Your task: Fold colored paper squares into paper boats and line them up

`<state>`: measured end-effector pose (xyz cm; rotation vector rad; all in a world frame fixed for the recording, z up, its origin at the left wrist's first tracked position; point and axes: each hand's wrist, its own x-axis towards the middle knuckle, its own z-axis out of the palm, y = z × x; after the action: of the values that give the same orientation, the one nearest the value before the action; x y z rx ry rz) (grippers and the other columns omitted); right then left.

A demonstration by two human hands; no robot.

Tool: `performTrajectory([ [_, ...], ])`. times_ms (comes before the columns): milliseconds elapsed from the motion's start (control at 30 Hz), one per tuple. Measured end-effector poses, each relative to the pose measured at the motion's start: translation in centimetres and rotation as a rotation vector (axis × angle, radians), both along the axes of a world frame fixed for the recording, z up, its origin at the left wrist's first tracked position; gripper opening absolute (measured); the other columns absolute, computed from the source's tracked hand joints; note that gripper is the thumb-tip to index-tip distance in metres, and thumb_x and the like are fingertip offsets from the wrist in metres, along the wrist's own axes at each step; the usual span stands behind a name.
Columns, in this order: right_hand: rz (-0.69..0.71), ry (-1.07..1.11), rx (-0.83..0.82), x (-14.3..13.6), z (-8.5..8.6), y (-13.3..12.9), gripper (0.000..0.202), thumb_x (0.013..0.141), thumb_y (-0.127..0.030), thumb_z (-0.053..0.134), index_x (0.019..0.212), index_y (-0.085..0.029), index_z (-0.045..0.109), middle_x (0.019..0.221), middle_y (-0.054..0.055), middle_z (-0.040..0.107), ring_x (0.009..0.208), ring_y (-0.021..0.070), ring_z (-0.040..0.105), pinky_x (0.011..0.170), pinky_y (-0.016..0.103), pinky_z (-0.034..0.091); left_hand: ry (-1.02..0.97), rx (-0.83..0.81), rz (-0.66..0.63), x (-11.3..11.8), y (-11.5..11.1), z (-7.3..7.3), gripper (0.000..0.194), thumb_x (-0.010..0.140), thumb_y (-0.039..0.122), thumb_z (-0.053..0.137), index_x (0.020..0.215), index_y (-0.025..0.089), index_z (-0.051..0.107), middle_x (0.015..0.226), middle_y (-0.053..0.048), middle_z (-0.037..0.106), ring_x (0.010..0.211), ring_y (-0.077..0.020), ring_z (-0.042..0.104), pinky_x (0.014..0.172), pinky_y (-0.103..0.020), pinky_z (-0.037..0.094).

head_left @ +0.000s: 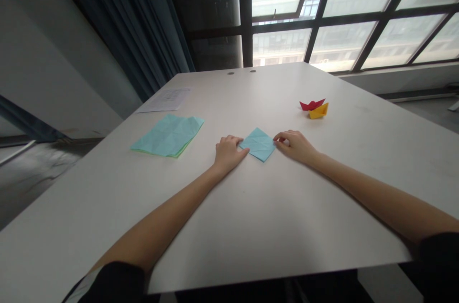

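Observation:
A small folded square of light blue paper [258,144] lies flat on the white table, turned so that one corner points toward me. Crease lines cross its top face. My left hand [229,152] rests at its left corner, with the thumb on the near left edge and the fingers by the corner. At the right corner, my right hand [292,144] pinches the paper between thumb and forefinger, the other fingers curled. The underside of the folded paper is hidden.
Creased blue and green sheets [168,135] lie stacked at the left. Behind them is a printed page [167,100]. A red paper boat [311,105] and a yellow paper boat [319,111] stand at the right. The white table's [276,272] near edge runs below my arms.

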<state>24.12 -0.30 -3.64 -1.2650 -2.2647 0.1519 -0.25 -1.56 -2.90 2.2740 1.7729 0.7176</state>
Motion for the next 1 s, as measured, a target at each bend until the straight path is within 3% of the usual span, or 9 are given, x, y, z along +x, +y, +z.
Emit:
performTrajectory([
  [200, -0.077, -0.051, 0.017, 0.3, -0.8, 0.3, 0.034, 0.081, -0.036, 0.051, 0.108, -0.019, 0.063, 0.088, 0.009, 0.064, 0.085, 0.0236, 0.054, 0.078, 0.039, 0.042, -0.02, -0.015, -0.001, -0.2, 0.2, -0.3, 0.037, 0.072, 0.041, 0.059, 0.102, 0.021, 0.064, 0.104, -0.009, 0.061, 0.1, -0.0283, 0.049, 0.084, -0.043, 0.038],
  [333, -0.068, -0.091, 0.009, 0.4, -1.2, 0.4, 0.034, 0.083, -0.036, 0.048, 0.111, -0.021, 0.062, 0.099, 0.011, 0.061, 0.092, 0.0259, 0.052, 0.081, 0.043, 0.041, -0.015, -0.014, 0.012, -0.1, 0.1, -0.2, 0.041, 0.072, 0.04, 0.06, 0.108, 0.021, 0.062, 0.107, -0.01, 0.06, 0.102, -0.0286, 0.048, 0.085, -0.042, 0.037],
  [600, -0.002, 0.029, -0.005, 0.7, -1.4, 0.9, 0.03, 0.079, -0.032, 0.052, 0.106, -0.021, 0.059, 0.1, 0.008, 0.063, 0.095, 0.0257, 0.053, 0.084, 0.045, 0.041, -0.016, -0.02, -0.013, 0.0, 0.0, -0.1, 0.037, 0.074, 0.039, 0.059, 0.106, 0.022, 0.063, 0.106, -0.009, 0.059, 0.102, -0.0284, 0.048, 0.087, -0.043, 0.036],
  [833, 0.035, 0.122, -0.052, 0.4, -0.7, 0.4, 0.016, 0.076, -0.025, 0.055, 0.091, -0.022, 0.06, 0.091, 0.005, 0.066, 0.095, 0.0244, 0.053, 0.084, 0.042, 0.043, -0.024, 0.033, -0.039, -0.1, -0.1, -0.2, 0.037, 0.074, 0.036, 0.059, 0.108, 0.023, 0.06, 0.108, -0.008, 0.056, 0.103, -0.0271, 0.048, 0.087, -0.043, 0.036],
  [1000, 0.095, 0.1, -0.021, 0.3, -0.6, 0.3, 0.011, 0.078, -0.024, 0.052, 0.085, -0.021, 0.061, 0.086, 0.005, 0.067, 0.089, 0.0227, 0.055, 0.081, 0.039, 0.044, -0.016, 0.083, -0.096, 0.0, -0.2, -0.1, 0.024, 0.075, 0.031, 0.058, 0.097, 0.024, 0.065, 0.105, -0.006, 0.056, 0.101, -0.0243, 0.049, 0.086, -0.041, 0.036],
])
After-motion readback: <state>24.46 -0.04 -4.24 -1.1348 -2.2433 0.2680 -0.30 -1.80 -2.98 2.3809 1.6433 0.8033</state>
